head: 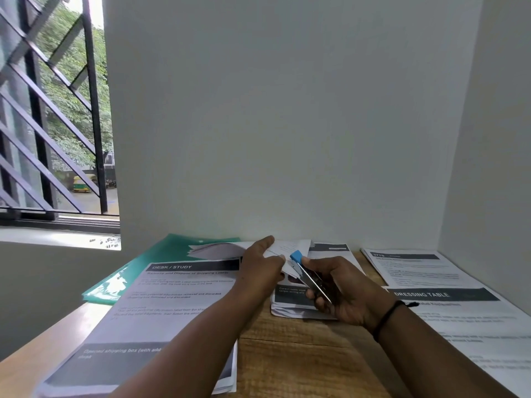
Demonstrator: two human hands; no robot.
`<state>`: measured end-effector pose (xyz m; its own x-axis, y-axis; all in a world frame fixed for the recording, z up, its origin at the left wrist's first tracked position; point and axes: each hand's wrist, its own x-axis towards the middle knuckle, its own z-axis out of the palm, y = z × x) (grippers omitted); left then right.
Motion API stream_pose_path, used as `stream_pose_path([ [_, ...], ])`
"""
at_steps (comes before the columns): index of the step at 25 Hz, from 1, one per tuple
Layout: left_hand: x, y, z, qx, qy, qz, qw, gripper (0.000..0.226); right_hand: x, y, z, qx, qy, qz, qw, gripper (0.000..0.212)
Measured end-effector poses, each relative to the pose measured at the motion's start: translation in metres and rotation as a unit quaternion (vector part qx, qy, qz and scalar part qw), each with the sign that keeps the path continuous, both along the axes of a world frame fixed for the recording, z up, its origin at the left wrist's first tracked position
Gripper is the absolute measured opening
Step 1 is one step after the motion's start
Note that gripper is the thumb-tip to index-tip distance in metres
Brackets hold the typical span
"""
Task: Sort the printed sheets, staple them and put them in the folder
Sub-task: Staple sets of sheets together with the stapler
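My left hand pinches the corner of a small bundle of printed sheets, lifted and bent above the wooden desk. My right hand grips a blue and silver stapler whose blue tip sits over that corner. A green folder lies flat at the back left, partly under a sheet headed "DESK / STUDY".
Another pile of sheets lies under my hands. Sheets headed "DRESSING TABLE" cover the right side, with one more pile behind them. White walls close the back and right. A barred window is at left.
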<state>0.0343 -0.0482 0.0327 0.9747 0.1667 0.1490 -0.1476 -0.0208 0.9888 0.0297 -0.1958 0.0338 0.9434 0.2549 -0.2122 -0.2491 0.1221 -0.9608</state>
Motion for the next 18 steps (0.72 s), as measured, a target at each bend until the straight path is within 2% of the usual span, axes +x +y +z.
stream_pose_path([
  [9, -0.001, 0.001, 0.001, -0.007, -0.028, -0.003, 1.000, 0.048, -0.004, 0.006, 0.002, 0.033, -0.010, -0.039, 0.999, 0.022],
  [18, 0.000, 0.001, -0.001, 0.017, -0.058, 0.007, 0.998, 0.048, -0.003, 0.021, 0.002, -0.002, -0.031, -0.094, 0.995, 0.012],
])
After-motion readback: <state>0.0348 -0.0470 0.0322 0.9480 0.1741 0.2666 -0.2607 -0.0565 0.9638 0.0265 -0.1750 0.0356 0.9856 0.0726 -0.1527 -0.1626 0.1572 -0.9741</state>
